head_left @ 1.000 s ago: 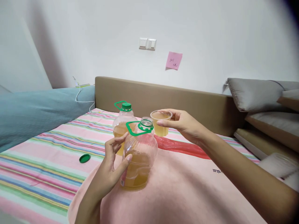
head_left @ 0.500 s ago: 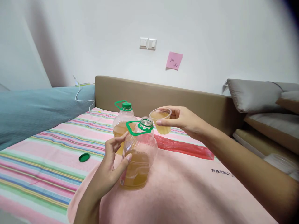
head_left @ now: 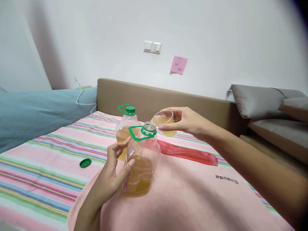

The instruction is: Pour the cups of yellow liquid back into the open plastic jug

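My left hand grips the side of a clear plastic bottle, which stands uncapped and is partly filled with amber liquid. A green carrying ring hangs around its neck. My right hand holds a clear plastic cup of similar liquid, tilted to the left with its rim beside the bottle's mouth. Behind stands a second bottle with its green cap on, partly hidden by the first. A loose green cap lies on the striped sheet to the left.
A red plastic bag lies behind the pink cloth that bears the bottle. The striped bed sheet spreads to the left, below a teal cushion. Grey pillows are piled at the right. A brown headboard runs along the wall.
My right hand has tipped the cup further to the left and brought its rim to the bottle's mouth. My left hand keeps its grip on the bottle.
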{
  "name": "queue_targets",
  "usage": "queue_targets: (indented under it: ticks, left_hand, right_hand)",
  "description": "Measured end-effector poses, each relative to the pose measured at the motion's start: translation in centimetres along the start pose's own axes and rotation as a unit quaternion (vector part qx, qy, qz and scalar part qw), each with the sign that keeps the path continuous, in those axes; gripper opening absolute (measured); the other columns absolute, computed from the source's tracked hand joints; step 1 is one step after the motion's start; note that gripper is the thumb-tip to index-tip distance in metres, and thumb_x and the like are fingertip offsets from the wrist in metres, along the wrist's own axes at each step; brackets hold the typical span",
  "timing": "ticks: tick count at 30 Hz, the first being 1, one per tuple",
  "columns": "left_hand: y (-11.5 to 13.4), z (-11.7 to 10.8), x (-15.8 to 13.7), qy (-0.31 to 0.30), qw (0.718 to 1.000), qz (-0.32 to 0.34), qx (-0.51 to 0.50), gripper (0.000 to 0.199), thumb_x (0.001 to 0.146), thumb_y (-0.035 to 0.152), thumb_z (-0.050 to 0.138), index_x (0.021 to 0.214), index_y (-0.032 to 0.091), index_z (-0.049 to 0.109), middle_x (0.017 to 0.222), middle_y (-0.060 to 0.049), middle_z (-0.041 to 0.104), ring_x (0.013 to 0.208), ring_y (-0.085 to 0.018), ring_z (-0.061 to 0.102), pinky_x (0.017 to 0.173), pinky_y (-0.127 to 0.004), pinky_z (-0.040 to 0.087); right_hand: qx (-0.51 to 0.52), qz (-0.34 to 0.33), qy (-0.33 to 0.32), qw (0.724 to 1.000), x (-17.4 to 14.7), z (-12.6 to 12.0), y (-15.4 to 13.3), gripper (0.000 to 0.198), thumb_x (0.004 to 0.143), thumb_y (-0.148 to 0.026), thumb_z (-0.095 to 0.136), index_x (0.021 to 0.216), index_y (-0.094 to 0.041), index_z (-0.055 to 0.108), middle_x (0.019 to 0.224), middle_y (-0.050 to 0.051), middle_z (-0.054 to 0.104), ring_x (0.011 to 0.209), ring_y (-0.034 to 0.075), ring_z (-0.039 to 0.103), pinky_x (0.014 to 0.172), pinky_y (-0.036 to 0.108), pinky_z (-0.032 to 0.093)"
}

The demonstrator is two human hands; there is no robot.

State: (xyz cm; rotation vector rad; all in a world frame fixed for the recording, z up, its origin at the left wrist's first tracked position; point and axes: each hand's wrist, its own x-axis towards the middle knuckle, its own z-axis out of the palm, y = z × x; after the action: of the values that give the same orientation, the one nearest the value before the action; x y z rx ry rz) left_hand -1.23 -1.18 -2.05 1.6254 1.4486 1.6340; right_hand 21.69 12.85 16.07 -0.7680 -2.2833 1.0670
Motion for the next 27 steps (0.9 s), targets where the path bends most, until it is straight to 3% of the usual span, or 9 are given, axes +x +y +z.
queue_targets:
  ticks: [16, 27]
  left_hand:
    - [-0.2, -0.1, 0.1, 0.000, 1.000, -0.002, 0.000, 0.044, 0.101, 0.051, 0.060, 0.136, 0.041, 0.035, 0.157, -0.004, 0.041, 0.154, -0.029, 0.036, 0.127, -0.061, 0.029]
    - [-0.2, -0.1, 0.0, 0.000, 1.000, -0.005, -0.007, 0.045, 0.100, 0.053, 0.061, 0.136, 0.041, 0.036, 0.158, -0.004, 0.040, 0.155, -0.028, 0.034, 0.128, -0.062, 0.027]
  right_hand:
    - [-0.090, -0.014, -0.002, 0.996, 0.4, -0.4, -0.7, 0.051, 0.073, -0.042, 0.089, 0.117, -0.023, 0.074, 0.117, 0.007, 0.076, 0.106, 0.027, 0.070, 0.090, 0.039, 0.057]
    - [-0.140, -0.035, -0.009, 0.989, 0.6, -0.7, -1.5, 0.054, 0.071, -0.050, 0.088, 0.116, -0.022, 0.074, 0.105, 0.005, 0.075, 0.093, 0.023, 0.067, 0.076, 0.032, 0.051]
